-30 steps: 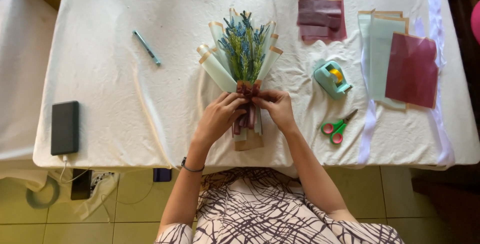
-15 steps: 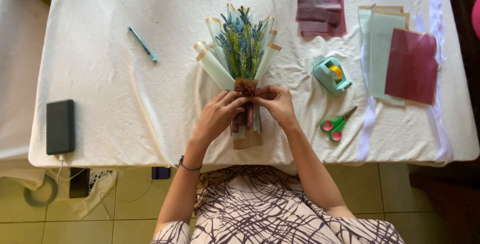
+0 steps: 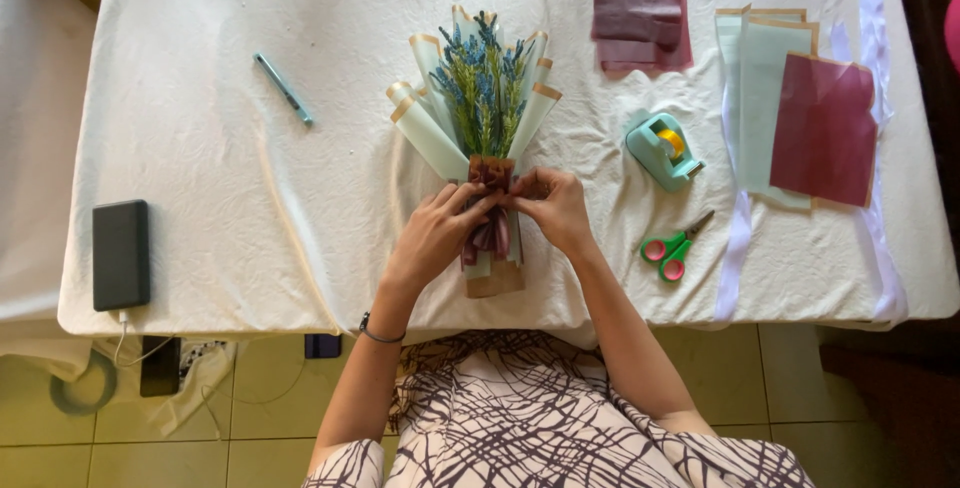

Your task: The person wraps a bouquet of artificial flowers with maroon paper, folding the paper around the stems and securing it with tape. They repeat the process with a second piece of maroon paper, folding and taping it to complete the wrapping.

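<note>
I see the counter (image 3: 250, 198) under a wrinkled white cloth, filling most of the head view. On its right side lies a stack of paper sheets (image 3: 800, 108), pale green with a dark red one on top; a white ribbon strip (image 3: 738, 248) runs down beside it. More dark red sheets (image 3: 640, 26) sit at the top, right of centre. The bouquet (image 3: 482, 98) lies mid-counter, flower heads pointing away from me, blue and green stems wrapped in pale green paper with tan edges, stem end near the counter's front edge. A black power bank (image 3: 121, 254) is at the far left edge, cable hanging off. Left hand (image 3: 435, 233) and right hand (image 3: 555, 208) meet at the bouquet's neck. Both grips are pinched together on the dark red ribbon bow (image 3: 490, 203) tied there, tails hanging down over the wrap. A teal tape dispenser (image 3: 662, 150) is right of the bouquet; green and pink scissors (image 3: 676, 248) lie below it, near the right hand. A teal pen (image 3: 283, 89) is upper left, well apart.
</note>
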